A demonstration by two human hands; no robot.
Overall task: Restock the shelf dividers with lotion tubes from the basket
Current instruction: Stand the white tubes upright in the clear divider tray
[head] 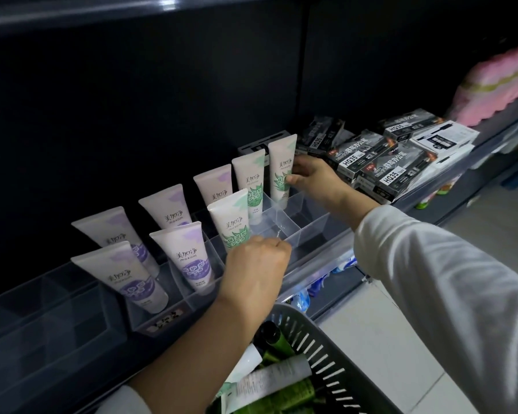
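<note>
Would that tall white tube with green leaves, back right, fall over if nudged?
Probably tippy: the white green-leaf tube stands tall, wide end up, in the clear plastic divider. Likely light: the right hand holds it with fingertips.

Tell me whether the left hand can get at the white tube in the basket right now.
Probably yes. The white tube lies on top in the open basket, beside the left forearm, nothing over it. The left hand must only leave the divider first.
</note>
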